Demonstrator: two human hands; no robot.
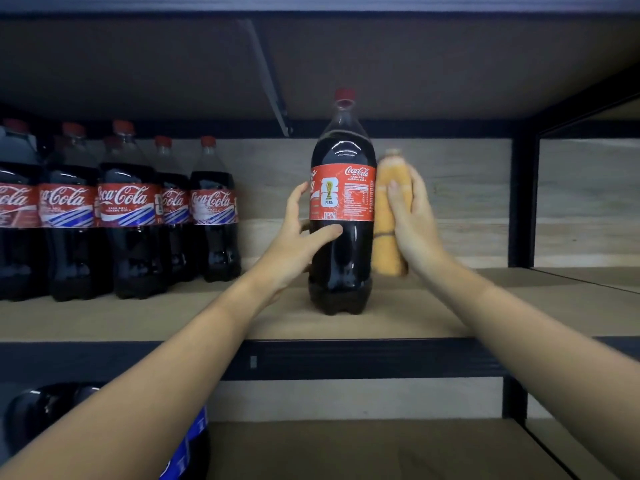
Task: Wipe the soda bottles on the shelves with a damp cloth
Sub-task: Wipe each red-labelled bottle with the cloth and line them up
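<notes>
steady bottle (341,237) with gripping left hand (298,230); press cloth (389,216), flat under open right hand (412,220), firmly around.

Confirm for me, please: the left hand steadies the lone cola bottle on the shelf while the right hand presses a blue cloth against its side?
Not quite: the head view shows the cloth is orange, not blue. Otherwise yes: the left hand steadies the lone cola bottle while the right hand presses it on.

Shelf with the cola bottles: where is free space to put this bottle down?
Bare shelf board lies right of the held bottle, up to the black post. A narrower gap lies between that bottle and the bottle row. The far left is crowded.
</notes>
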